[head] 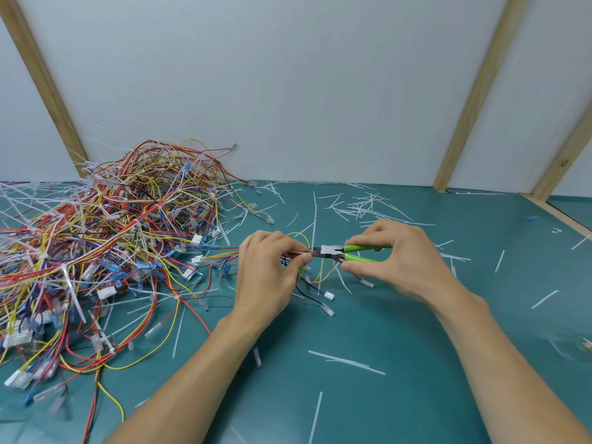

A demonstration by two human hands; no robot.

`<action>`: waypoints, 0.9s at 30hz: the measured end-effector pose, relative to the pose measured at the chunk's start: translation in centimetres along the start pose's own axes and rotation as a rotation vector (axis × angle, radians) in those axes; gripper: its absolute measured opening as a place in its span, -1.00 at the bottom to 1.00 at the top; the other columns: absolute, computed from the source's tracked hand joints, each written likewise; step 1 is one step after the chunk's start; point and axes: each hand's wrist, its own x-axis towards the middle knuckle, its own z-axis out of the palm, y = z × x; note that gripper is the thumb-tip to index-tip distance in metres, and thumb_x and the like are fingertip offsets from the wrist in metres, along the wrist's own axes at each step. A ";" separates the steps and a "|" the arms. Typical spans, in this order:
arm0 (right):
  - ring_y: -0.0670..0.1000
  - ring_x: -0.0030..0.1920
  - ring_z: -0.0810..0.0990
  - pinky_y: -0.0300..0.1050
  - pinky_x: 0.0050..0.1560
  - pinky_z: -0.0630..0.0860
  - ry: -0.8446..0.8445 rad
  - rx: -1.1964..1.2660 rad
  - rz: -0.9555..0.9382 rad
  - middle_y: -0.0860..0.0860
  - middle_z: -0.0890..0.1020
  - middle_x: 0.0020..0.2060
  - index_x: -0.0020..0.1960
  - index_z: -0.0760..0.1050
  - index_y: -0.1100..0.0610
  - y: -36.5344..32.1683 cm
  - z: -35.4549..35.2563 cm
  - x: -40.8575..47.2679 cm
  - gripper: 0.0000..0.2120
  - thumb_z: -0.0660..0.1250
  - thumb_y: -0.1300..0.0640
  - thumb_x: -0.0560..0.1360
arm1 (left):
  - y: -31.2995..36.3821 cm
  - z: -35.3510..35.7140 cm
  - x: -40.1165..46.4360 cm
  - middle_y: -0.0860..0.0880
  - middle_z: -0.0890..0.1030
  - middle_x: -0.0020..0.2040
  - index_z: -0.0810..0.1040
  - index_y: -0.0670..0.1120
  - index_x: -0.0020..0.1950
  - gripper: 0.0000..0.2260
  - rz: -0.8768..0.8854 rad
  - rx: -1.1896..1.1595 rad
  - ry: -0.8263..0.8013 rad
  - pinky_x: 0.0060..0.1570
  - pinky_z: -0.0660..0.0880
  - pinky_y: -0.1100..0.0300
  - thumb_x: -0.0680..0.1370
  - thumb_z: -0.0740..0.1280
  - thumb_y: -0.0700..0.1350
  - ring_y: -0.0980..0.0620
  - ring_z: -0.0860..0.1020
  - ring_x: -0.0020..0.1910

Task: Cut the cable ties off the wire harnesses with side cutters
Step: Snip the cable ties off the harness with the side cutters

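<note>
Clearly midway: cut ties (pixel 347 362) litter the counter (pixel 416 395), while a big harness pile (pixel 105 248) waits at nine o'clock (still tied); left hand (pixel 269 274) pinches a harness (pixel 296 254), right hand (pixel 400 261) grips the side cutters (pixel 339 252).

likely a workshop: green bench mat (pixel 400 395), heaped wire harnesses (pixel 96 245).

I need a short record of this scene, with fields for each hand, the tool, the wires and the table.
left hand: pinches a small bundle of red and yellow wires
right hand: grips green-handled side cutters
cutter tip: at the bundle, beside the left fingertips
wire pile: large multicoloured tangle, on the left
table: teal mat, strewn with cut white cable ties
</note>
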 end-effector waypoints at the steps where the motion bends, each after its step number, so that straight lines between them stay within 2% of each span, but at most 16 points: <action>1: -0.15 -0.03 0.58 0.02 0.00 0.54 -0.005 0.004 0.001 -0.24 0.62 -0.11 -0.07 0.72 -0.26 0.0 0.0 0.0 -0.73 0.60 -0.29 0.27 | 0.0 0.0 0.0 0.13 0.60 -0.24 0.69 0.02 -0.14 -0.93 0.000 0.000 0.001 0.05 0.37 0.02 0.45 0.55 -0.10 0.02 0.47 -0.13; 8: -0.06 -0.17 0.55 0.00 -0.12 0.52 -0.030 0.026 -0.005 -0.21 0.63 -0.14 -0.10 0.71 -0.29 0.2 -0.1 0.1 -0.79 0.60 -0.26 0.30 | 0.0 0.1 -0.2 0.14 0.60 -0.23 0.68 0.03 -0.12 -0.94 -0.001 0.006 0.005 0.06 0.37 0.01 0.47 0.54 -0.10 0.03 0.46 -0.13; 14: -0.15 -0.24 0.53 -0.23 -0.27 0.33 -0.062 0.016 0.023 -0.28 0.67 -0.21 -0.12 0.74 -0.20 0.4 -0.1 0.2 -0.80 0.60 -0.24 0.31 | 0.0 0.1 -0.2 0.13 0.60 -0.22 0.69 0.02 -0.11 -0.95 0.002 0.007 0.007 0.05 0.38 0.01 0.48 0.53 -0.09 0.03 0.47 -0.12; 18: -0.07 -0.28 0.55 -0.16 -0.25 0.44 -0.064 0.023 0.072 -0.25 0.70 -0.29 -0.12 0.72 -0.26 0.3 0.0 0.0 -0.79 0.59 -0.27 0.30 | 0.0 0.1 -0.2 0.13 0.60 -0.22 0.69 0.02 -0.11 -0.95 -0.006 0.004 0.007 0.06 0.37 0.02 0.47 0.53 -0.09 0.03 0.47 -0.11; 20: -0.03 -0.33 0.49 -0.17 -0.28 0.43 -0.067 0.033 0.084 -0.20 0.69 -0.35 -0.15 0.69 -0.33 0.3 0.0 0.0 -0.83 0.57 -0.30 0.29 | 0.0 0.1 -0.2 0.13 0.60 -0.22 0.69 0.01 -0.11 -0.95 -0.010 0.000 0.005 0.07 0.37 0.02 0.48 0.53 -0.09 0.03 0.46 -0.11; 23: -0.10 -0.41 0.37 -0.18 -0.32 0.38 -0.073 0.047 0.076 -0.15 0.67 -0.40 -0.11 0.65 -0.40 0.2 -0.1 0.0 -0.80 0.56 -0.31 0.29 | 0.0 0.0 -0.2 0.13 0.61 -0.21 0.69 0.01 -0.11 -0.95 -0.011 -0.008 0.006 0.08 0.37 0.01 0.48 0.53 -0.09 0.03 0.47 -0.10; 27: -0.12 -0.40 0.38 -0.16 -0.29 0.40 -0.083 0.067 0.082 -0.17 0.67 -0.38 -0.07 0.67 -0.38 0.2 -0.1 0.0 -0.73 0.53 -0.37 0.26 | 0.0 0.1 -0.2 0.13 0.60 -0.21 0.69 0.02 -0.10 -0.95 -0.016 -0.016 0.005 0.07 0.38 -0.01 0.48 0.53 -0.09 0.03 0.46 -0.11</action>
